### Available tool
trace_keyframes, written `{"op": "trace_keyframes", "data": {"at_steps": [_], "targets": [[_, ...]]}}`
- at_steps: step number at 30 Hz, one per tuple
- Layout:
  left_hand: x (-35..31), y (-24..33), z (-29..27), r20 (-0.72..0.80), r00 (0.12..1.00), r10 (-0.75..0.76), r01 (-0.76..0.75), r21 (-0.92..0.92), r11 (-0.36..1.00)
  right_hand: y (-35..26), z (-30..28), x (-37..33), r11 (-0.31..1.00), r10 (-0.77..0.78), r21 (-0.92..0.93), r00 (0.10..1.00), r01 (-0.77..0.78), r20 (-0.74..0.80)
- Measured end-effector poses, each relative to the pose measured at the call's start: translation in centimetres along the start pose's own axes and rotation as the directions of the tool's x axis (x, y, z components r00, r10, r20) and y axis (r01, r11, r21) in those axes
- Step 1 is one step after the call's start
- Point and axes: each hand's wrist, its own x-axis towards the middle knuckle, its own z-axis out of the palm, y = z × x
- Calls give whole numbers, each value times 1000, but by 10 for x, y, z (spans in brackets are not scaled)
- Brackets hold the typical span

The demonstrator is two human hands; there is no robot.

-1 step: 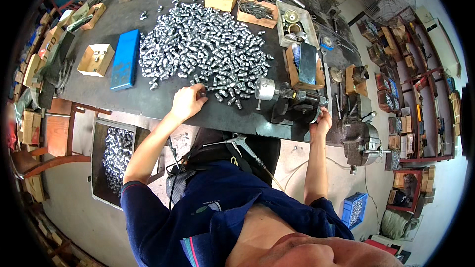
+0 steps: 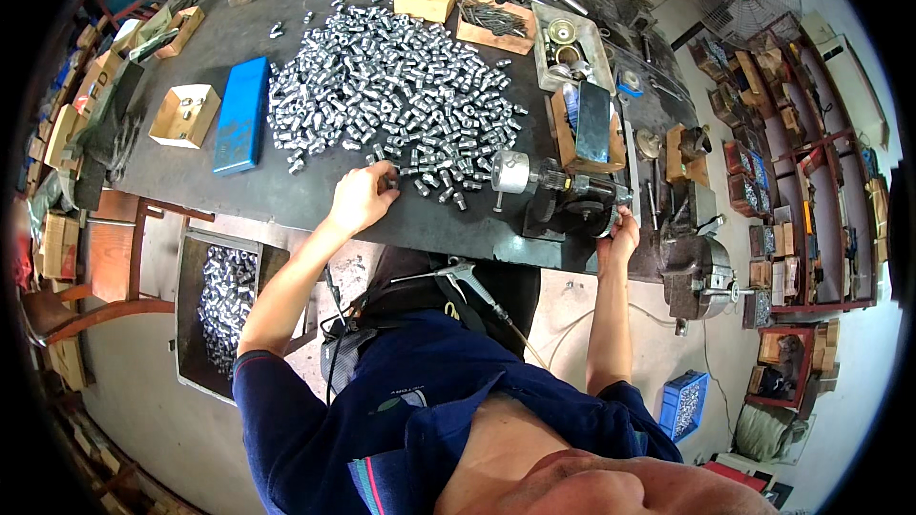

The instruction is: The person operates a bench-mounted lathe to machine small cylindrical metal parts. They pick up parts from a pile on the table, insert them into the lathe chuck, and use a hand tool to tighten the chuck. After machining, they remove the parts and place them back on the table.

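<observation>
A wide heap of small shiny metal fittings (image 2: 391, 86) covers the middle of the dark workbench (image 2: 277, 200). At its near edge my left hand (image 2: 361, 200) has thumb and fingers curled together around a small metal fitting, mostly hidden by the fingertips. To the right stands a small bench fixture (image 2: 568, 193) with a silver cylindrical chuck (image 2: 510, 173) pointing toward the heap. My right hand (image 2: 620, 236) pinches the rim of a round wheel (image 2: 601, 220) at the fixture's right end. The chuck's mouth cannot be seen clearly.
Left of the heap lie a blue flat case (image 2: 241, 114) and a small open box (image 2: 167, 131). A phone (image 2: 593, 122) rests on a wooden box behind the fixture. A bench vise (image 2: 697, 277) stands at right. An air gun (image 2: 463, 275) hangs by my lap; a metal bin (image 2: 196, 324) holds fittings.
</observation>
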Motion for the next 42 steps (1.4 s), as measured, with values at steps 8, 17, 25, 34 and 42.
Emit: {"op": "trace_keyframes", "data": {"at_steps": [8,17,25,34,42], "targets": [[-15,8,2,-20,995,93,-90,113,990,4,-12,6,999,-11,33,1000,10,28],[20,81,-9,111,947,302,-54,-871,488,0,-8,1,1000,-9,12,999,9,-35],[27,90,4,84,956,281,-48,-901,432,-3,-4,-16,999,-33,33,999,33,-19],[29,93,6,65,961,268,-69,-884,462,-17,-1,-41,994,-96,54,994,93,49],[29,96,0,83,947,311,-91,-859,504,-57,17,-63,996,-85,-29,987,90,136]]}}
